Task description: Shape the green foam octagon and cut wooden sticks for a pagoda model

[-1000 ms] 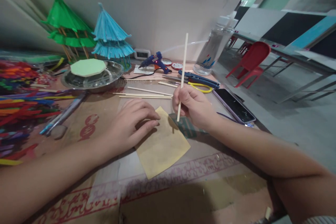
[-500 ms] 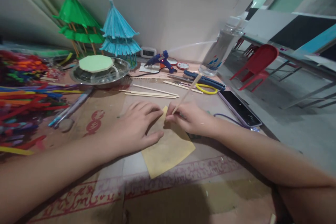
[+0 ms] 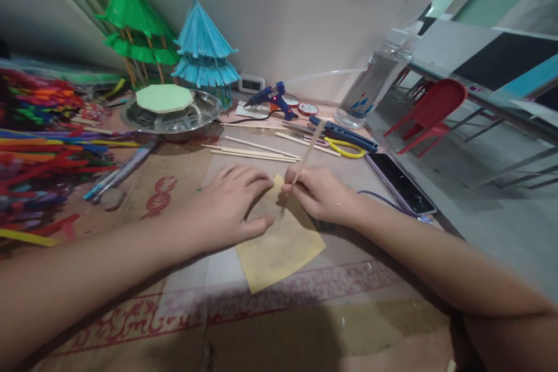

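A yellow square of sandpaper or rough paper [image 3: 283,247] lies on the cardboard-covered table, one corner pointing away from me. My left hand [image 3: 238,200] rests flat at its left edge, fingers stretched out and thumb on the sheet. Over the far corner, my right hand [image 3: 320,195] pinches a thin wooden stick [image 3: 308,154], held tilted with its lower end at the sheet. That lower end is blurred. Several more wooden sticks [image 3: 257,154] lie just beyond my hands.
Behind stand a green paper pagoda [image 3: 137,20], a blue one [image 3: 207,40], a metal bowl [image 3: 213,107] under a pale green octagon [image 3: 164,98], and a glue gun [image 3: 274,97]. Yellow-handled scissors [image 3: 346,150], a phone [image 3: 403,183] and a water bottle [image 3: 370,84] sit right; pipe cleaners [image 3: 39,168] left.
The stick in my right hand has shifted slightly and stands more upright, its lower end now showing below the fingers. The left hand keeps its place on the sheet.
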A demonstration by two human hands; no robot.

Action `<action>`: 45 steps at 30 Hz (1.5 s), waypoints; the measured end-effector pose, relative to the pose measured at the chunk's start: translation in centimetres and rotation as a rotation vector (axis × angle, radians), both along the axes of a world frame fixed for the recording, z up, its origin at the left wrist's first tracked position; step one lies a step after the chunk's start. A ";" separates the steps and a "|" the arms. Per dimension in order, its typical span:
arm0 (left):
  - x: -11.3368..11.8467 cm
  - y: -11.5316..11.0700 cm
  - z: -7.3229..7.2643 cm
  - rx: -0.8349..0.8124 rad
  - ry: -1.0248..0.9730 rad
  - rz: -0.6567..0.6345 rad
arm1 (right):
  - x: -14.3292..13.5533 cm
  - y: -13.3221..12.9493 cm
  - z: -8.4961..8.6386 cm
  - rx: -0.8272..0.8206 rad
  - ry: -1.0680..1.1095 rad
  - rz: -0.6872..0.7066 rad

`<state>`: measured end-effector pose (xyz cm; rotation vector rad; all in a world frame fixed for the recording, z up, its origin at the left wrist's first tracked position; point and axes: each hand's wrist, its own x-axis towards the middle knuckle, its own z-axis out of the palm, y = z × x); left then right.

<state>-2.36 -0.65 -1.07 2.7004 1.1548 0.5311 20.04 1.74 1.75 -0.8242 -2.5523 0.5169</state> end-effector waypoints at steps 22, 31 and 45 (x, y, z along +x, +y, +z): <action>0.1 0.0 -0.1 0.005 -0.026 -0.015 | -0.2 0.1 -0.6 0.022 0.015 0.000; 0.0 0.1 -0.4 0.017 -0.020 -0.012 | -0.4 0.2 -0.6 0.051 -0.002 0.010; 0.1 0.1 -0.3 -0.008 -0.010 -0.004 | -0.1 0.3 -0.9 0.140 0.023 0.005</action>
